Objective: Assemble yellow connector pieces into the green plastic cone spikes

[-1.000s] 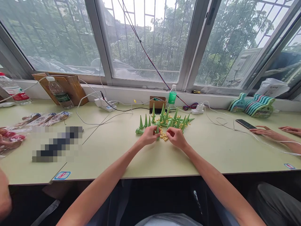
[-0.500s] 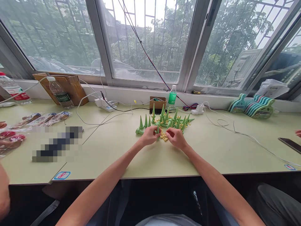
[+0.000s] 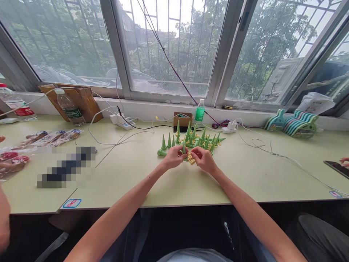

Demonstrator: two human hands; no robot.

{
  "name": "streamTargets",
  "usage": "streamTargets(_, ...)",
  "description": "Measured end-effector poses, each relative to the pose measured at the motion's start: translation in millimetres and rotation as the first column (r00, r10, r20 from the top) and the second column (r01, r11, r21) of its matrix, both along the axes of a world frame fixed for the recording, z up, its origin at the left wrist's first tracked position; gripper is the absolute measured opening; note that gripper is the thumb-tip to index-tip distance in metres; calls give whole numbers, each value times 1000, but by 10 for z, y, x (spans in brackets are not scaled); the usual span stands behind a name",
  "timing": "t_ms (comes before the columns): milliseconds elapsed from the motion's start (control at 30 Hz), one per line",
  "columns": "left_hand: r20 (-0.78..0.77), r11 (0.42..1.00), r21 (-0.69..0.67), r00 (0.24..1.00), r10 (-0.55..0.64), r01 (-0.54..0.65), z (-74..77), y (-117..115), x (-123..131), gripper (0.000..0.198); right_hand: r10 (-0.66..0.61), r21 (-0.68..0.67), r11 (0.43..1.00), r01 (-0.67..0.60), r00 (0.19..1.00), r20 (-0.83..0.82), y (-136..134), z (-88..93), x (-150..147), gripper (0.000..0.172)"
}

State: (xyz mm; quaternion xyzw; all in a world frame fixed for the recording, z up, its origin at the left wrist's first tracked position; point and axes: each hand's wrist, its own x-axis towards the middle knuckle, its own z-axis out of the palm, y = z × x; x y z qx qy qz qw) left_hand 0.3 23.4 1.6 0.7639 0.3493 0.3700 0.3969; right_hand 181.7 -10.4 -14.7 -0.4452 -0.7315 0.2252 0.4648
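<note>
My left hand (image 3: pixel 174 158) is closed around a green plastic spike (image 3: pixel 183 149), a pointed cone that stands tip up between thumb and fingers. Close beside it, my right hand (image 3: pixel 204 158) is pinched, its fingertips near the base of that spike; what it holds, if anything, is too small to make out. Below and between the hands lies a small pile of yellow plastic pieces (image 3: pixel 192 161). Just behind them, several more green spikes (image 3: pixel 203 135) stand or lie in a cluster, some with yellow parts on them.
At the back stand a small cardboard box (image 3: pixel 183 119) and a green-labelled bottle (image 3: pixel 200 110). White cables (image 3: pixel 264 145) cross the table on both sides. Bagged items (image 3: pixel 49 138) lie left. Teal hanger-like pieces (image 3: pixel 300 123) stand right, and another person's hand touches a phone (image 3: pixel 336 168).
My right hand has moved slightly left, bringing its fingertips up to the spike in my left hand. At the far right, the other person's hand has come onto the phone.
</note>
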Motion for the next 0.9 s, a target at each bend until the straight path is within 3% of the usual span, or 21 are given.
streamTargets(333, -2, 1000, 28, 1000, 6, -6, -2, -40, 19, 16, -29, -18, 999, 30, 999, 41, 17, -20, 13, 33)
streamTargets(600, -15, 998, 68, 1000, -2, 3, -44, -17, 30, 17, -135, 107, 987, 121, 981, 136, 92, -94, 32, 49)
streamTargets(900, 42, 999, 31, 999, 5, -6, -13, -19, 13, 18, -46, 29, 999, 44, 994, 100, 31, -45, 19, 30)
